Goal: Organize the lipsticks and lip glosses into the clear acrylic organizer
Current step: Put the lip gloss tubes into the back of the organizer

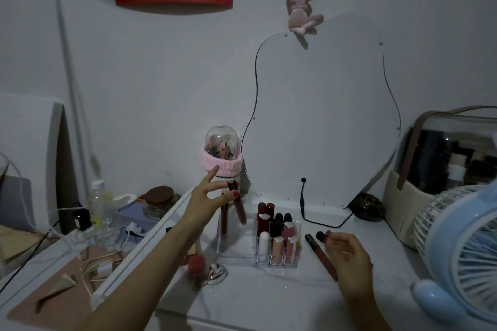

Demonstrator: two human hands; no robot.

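Nearest you, your right hand (349, 263) rests low over the white table (269, 303), fingers curled around two slim dark-capped lip gloss tubes (321, 258). The longer reddish tube lies with its long axis running from near right to far left, its dark cap pointing away from you toward the organizer; the shorter one sits just beside it under your fingertips, angled much the same way.

Just left of that hand stands the clear acrylic organizer (277, 260), its small compartments holding upright lipsticks and glosses (279, 234), caps up: a white one at front left, pinkish ones beside it, black and dark red ones behind.

Farther back, your left hand (207, 199) reaches out, thumb and fingers pinching a brown-red lip gloss tube (238, 204). It hangs nearly vertical, cap up, slightly tilted. Another dark tube (224, 216) stands just left of it in the organizer's larger clear section.
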